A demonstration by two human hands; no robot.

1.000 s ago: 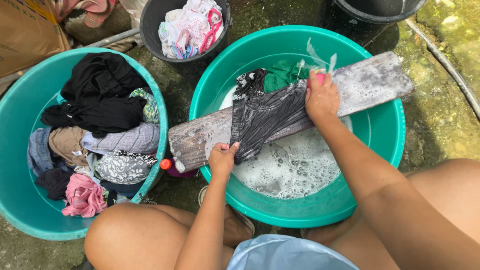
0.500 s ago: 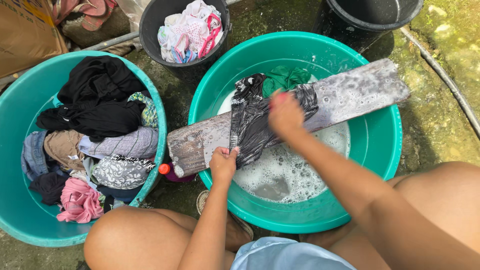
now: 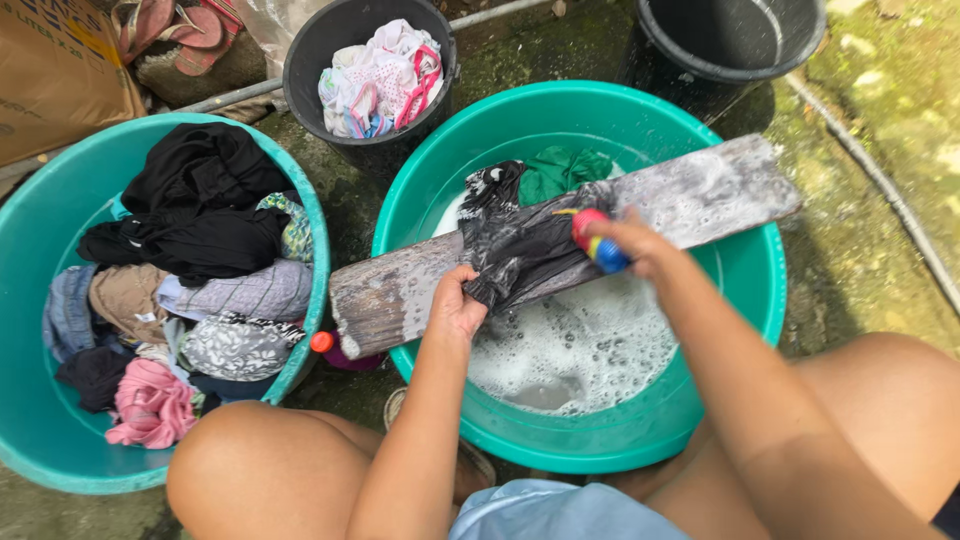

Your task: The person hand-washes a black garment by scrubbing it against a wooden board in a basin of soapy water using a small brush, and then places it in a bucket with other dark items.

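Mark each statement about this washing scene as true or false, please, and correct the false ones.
1. The left hand holds the black garment on the wooden board. True.
2. The right hand is empty. False: it grips a red and blue brush over the garment.
3. The board lies across the green basin of soapy water. True.
4. The basin of piled clothes stands to the person's right. False: it stands to the left.
5. The black bucket with light clothes sits on the board. False: it stands on the ground behind the two basins.
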